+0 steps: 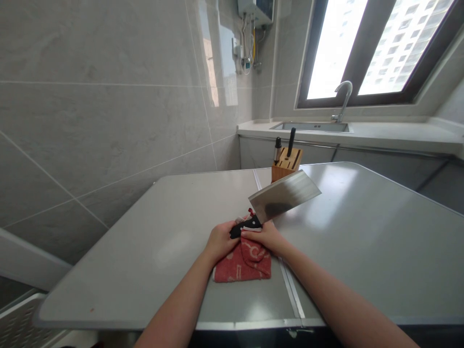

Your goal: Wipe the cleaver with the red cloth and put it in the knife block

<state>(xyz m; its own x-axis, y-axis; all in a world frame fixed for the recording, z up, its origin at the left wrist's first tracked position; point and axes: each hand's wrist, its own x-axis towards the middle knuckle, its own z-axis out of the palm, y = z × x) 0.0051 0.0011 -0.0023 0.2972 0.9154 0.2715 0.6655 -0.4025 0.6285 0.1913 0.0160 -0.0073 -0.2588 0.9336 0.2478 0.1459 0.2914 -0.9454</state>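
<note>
A cleaver with a broad metal blade and a black riveted handle is held above the table, its blade slanting up to the right. My left hand is closed at the butt of the handle; some of its fingers are hidden. Close by, my right hand pinches a red patterned towel against the handle near the blade, thumb on the cloth. The towel hangs down below both hands, its lower edge near the tabletop. Just behind the blade stands a wooden knife block holding two black-handled tools.
The pale folding table has a seam strip running front to back. Beyond it are a white counter with a sink, a faucet and a window. A tiled wall borders the left. A white perforated seat is at lower left.
</note>
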